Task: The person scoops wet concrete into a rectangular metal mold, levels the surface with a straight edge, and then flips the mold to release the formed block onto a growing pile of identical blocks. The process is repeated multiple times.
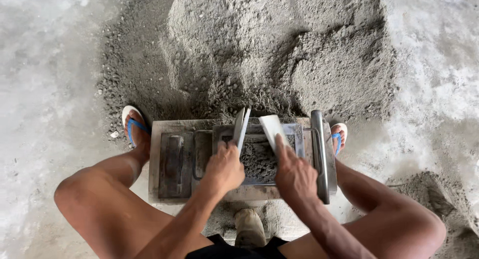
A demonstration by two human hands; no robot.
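Observation:
A grey metal block mould (304, 139) sits on a flat metal press table (155, 154) between my knees, its cavity partly filled with damp grey sand mix (258, 159). My left hand (224, 168) grips a thin flat metal plate (241, 123) standing on edge at the cavity's left side. My right hand (293, 171) holds a second flat plate (272, 129), tilted, at the cavity's right side. Both plates reach into the mix.
A large heap of grey sand and gravel mix (259, 44) lies just beyond the mould. A metal lever bar (319, 154) runs along the mould's right side. My feet in blue sandals (133, 127) flank the table. A rounded lump (248, 226) sits below the table's front edge.

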